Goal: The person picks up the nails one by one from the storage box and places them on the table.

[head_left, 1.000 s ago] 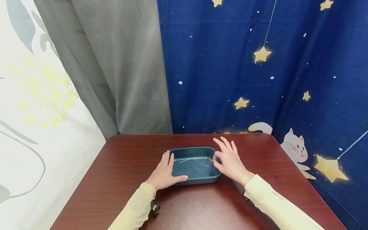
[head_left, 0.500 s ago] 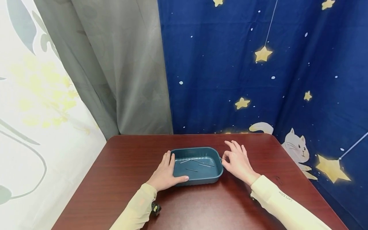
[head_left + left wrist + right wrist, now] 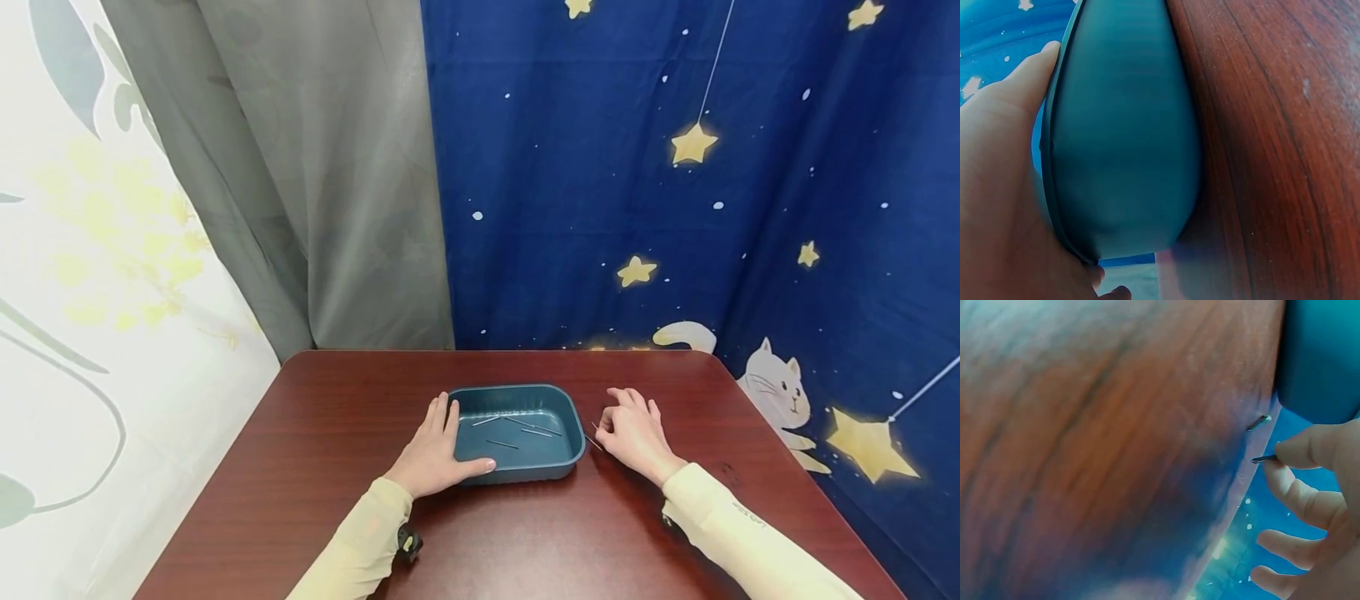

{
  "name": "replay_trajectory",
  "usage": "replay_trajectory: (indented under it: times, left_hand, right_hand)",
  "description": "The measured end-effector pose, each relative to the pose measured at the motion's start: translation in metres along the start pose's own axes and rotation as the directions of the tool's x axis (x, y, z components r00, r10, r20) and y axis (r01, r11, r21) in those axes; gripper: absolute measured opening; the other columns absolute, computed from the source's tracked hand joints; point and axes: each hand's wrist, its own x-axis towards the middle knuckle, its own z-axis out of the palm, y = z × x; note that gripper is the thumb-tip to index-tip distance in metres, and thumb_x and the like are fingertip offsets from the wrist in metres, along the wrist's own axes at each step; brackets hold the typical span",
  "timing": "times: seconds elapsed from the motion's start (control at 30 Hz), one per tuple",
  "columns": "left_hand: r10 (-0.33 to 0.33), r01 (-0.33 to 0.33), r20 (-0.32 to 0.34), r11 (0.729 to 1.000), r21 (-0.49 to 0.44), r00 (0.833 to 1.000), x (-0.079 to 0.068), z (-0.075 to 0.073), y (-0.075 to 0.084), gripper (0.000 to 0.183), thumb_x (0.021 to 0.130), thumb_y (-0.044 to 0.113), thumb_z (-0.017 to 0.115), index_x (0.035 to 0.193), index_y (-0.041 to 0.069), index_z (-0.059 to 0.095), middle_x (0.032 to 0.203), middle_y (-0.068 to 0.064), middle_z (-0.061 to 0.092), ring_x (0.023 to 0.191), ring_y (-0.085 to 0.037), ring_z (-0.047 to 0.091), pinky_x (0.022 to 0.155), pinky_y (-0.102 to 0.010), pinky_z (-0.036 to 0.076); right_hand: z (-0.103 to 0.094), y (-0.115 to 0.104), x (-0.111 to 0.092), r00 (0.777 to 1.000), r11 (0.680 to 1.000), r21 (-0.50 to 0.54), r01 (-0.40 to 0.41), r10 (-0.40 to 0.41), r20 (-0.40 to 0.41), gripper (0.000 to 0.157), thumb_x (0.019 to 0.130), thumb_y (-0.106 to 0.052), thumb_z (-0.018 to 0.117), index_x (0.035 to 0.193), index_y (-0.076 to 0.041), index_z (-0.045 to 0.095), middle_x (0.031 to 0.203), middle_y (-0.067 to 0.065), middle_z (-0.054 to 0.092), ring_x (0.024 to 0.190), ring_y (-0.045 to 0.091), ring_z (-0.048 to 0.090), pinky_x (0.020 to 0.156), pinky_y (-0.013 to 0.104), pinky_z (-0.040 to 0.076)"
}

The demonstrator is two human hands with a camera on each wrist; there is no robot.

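The tray (image 3: 534,473) is teal-blue, shallow and oblong, with rounded corners and a thin raised rim; it sits flat on the reddish-brown counter (image 3: 480,542). On its floor lie four thin, straight rods (image 3: 502,443) in a loose scatter, some catching the light. The left hand (image 3: 432,450) rests against the tray's left end, fingers straight and thumb apart from them along the near rim. The right hand (image 3: 633,429) pinches another slim rod (image 3: 1264,459) between thumb and index finger; only a short dark piece shows past the fingertips. A loose rod (image 3: 1259,423) lies on the counter, just beside the tray's right end. Half a second ago the right hand was close against the tray's right rim; now it is further right, lower, and apart from the tray. The scattered rods keep their layout, and the left hand keeps its place.
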Motion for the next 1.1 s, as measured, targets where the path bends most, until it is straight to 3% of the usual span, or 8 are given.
replay_trajectory:
  times: [0.53,1.1]
  left_hand:
    - [-0.004,0.004,0.003,1.000,0.002,1.000,0.0021,0.0018,-0.0018,0.117,0.062,0.086,0.042,0.146,0.009,0.016,0.151,-0.005,-0.005,0.137,-0.026,0.004,0.100,-0.042,0.031]
    - [-0.008,0.008,0.010,1.000,-0.001,1.000,0.0003,0.0007,-0.0003,0.117,0.062,0.085,0.043,0.146,0.008,0.015,0.151,-0.006,-0.004,0.137,-0.026,0.004,0.100,-0.042,0.030]
  right_hand:
    - [0.0046,0.0064,-0.0050,0.989,0.997,-0.014,-0.076,0.077,0.124,0.026,0.071,-0.025,0.068,0.050,-0.029,0.053,0.129,0.014,0.045,0.122,0.035,0.029,0.089,0.068,0.013]
    - [0.0050,0.0083,-0.0073,0.985,0.995,-0.018,-0.100,0.102,0.139,0.024,0.072,-0.026,0.068,0.052,-0.028,0.053,0.128,0.015,0.046,0.120,0.035,0.030,0.087,0.068,0.015]
